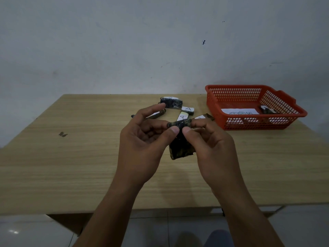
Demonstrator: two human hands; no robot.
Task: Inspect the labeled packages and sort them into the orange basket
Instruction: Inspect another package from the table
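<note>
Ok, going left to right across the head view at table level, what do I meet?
Small dark scrap → left hand → held dark package, pinched by both hands → right hand → orange basket, which holds a paper label and then one package.

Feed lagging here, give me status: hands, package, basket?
Left hand and right hand both pinch one dark package over table. Basket holds one package. Nothing blocking.

Plain indoor room, likely domestic: scuffed whitewashed wall (124,41), wood-laminate worktop (71,157), glossy tiled floor (160,229).
</note>
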